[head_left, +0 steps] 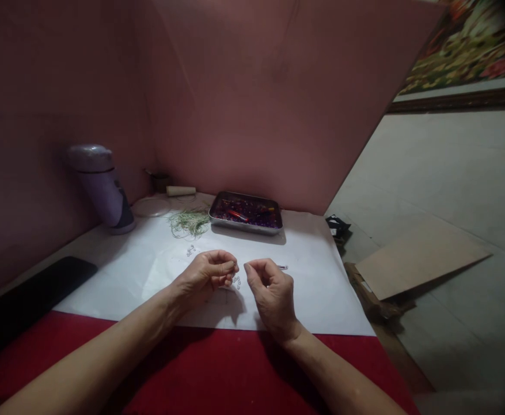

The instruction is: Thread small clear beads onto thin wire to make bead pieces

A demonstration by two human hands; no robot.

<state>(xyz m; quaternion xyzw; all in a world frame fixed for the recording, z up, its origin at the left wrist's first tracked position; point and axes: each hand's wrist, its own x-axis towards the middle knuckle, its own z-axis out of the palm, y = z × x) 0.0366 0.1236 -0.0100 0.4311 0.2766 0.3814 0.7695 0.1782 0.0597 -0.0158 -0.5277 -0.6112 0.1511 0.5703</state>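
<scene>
My left hand is closed in a pinch above the white sheet; whatever sits between its fingertips is too small to name. Just to its right, my right hand also pinches thumb against forefinger, and its contents cannot be made out. A narrow gap separates the two sets of fingertips. Small shiny ring-like pieces show below and between the hands. A few similar clear pieces lie on the sheet behind the left hand. Partly hidden behind my right hand is a thin purplish item.
A metal tray of dark purple bits, with a red tool on top, stands at the back. Left of it lie green threads and a pale roll. A purple bottle and a black object are at left. Cardboard lies right.
</scene>
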